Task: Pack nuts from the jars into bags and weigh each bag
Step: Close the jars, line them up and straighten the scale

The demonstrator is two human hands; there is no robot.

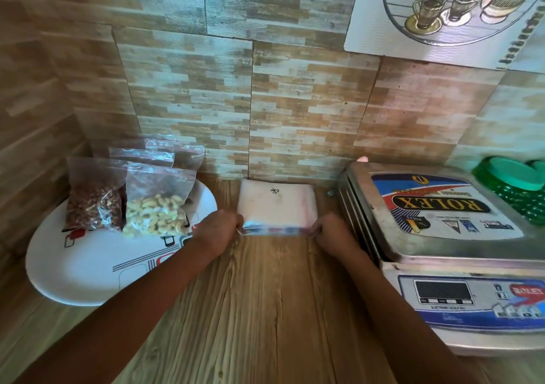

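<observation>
A flat stack of empty zip bags (277, 203) lies on the wooden counter against the wall. My left hand (219, 227) pinches its near left corner, and my right hand (327, 230) pinches its near right corner. To the left, a white plate (88, 268) carries a filled bag of cashews (157, 206), a bag of brown nuts (94, 203) and another bag (177, 155) behind them. At the right stands a digital scale (451, 224) with a bare steel pan and a dark display. Green jars (516, 186) sit behind the scale.
A tiled wall rises right behind the bags and the scale. The wooden counter (265, 310) stretches toward me between my forearms. The plate overhangs the counter's left side.
</observation>
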